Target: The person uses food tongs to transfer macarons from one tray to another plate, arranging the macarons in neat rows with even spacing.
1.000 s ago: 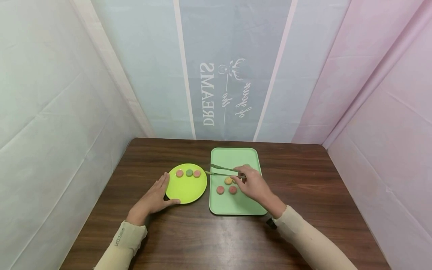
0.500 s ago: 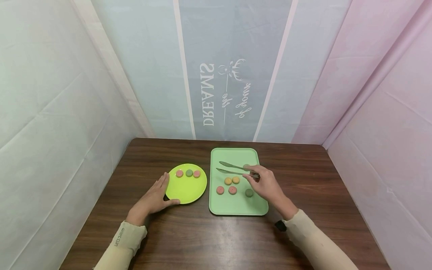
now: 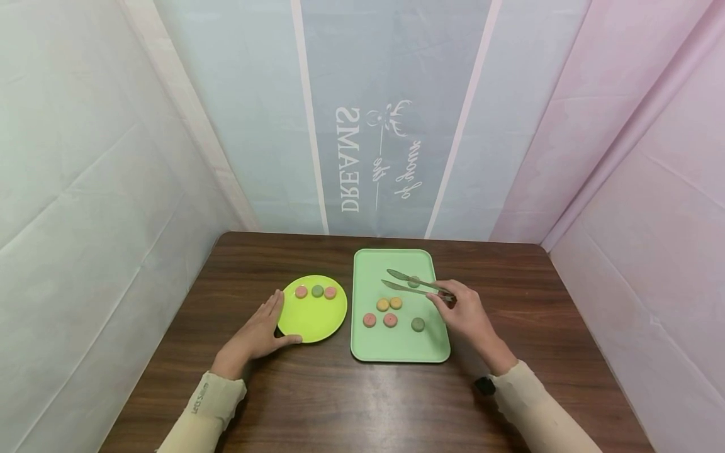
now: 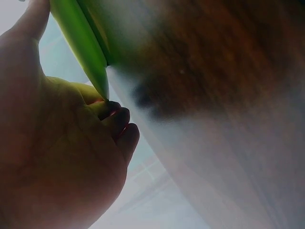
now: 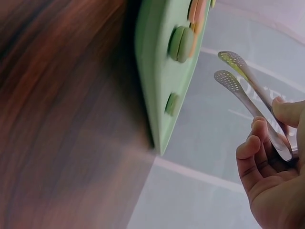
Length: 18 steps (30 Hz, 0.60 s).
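The silver tongs (image 3: pixel 402 276) are up above the green tray (image 3: pixel 370 267), and their two tips stand apart, pointing left. The right grip (image 3: pixel 466 314), a bare hand, pinches them by the back end, over the tray's right side. On the tray sit a far green cookie (image 3: pixel 414 284) close under the tongs, two yellow cookies (image 3: pixel 382 304) side by side, two pink cookies (image 3: pixel 369 320) in front, and a near green cookie (image 3: pixel 418 324). The bright yellow-green plate (image 3: pixel 311 319) is left of the tray, with a little row on it: pink, green, pink. The left grip (image 3: pixel 257 327) has its fingers stretched out, touching the plate's edge. Everything is on the brown desk (image 3: pixel 317 396).
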Tool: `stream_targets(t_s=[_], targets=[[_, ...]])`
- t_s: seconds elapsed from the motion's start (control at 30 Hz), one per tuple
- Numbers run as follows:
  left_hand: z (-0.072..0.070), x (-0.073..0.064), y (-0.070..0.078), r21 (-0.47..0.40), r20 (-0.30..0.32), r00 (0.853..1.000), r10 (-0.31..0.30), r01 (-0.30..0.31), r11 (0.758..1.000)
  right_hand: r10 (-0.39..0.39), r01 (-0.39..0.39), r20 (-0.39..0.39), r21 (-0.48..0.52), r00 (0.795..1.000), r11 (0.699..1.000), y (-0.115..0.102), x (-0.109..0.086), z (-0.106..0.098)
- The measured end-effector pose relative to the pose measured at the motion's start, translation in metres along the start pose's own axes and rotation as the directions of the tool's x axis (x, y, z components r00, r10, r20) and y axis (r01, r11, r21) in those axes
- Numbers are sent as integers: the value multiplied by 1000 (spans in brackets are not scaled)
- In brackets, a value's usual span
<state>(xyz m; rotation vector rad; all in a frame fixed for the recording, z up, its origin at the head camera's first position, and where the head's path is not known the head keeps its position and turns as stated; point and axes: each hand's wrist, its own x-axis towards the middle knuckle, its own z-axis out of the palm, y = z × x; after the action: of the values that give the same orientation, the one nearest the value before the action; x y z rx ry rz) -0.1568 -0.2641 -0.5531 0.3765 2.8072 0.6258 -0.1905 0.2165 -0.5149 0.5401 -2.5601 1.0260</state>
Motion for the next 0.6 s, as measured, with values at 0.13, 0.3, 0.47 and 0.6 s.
stream_targets(t_s=[0.13, 0.3, 0.47, 0.6], targets=[[1, 0, -1, -1, -4, 1000, 2, -2, 1000, 4, -4, -29, -2, 1000, 1000, 7, -4, -4], [1, 1, -2, 5, -7, 1000, 5, -5, 1000, -1, 1, -63, 0, 998, 1000, 16, -7, -10], [2, 1, -2, -1, -6, 1000, 3, -3, 1000, 34, -35, -62, -7, 997, 999, 22, -11, -15], [3, 1, -2, -4, 2, 1000, -6, 6, 1000, 42, -44, -69, -20, 997, 999, 26, -14, -19]])
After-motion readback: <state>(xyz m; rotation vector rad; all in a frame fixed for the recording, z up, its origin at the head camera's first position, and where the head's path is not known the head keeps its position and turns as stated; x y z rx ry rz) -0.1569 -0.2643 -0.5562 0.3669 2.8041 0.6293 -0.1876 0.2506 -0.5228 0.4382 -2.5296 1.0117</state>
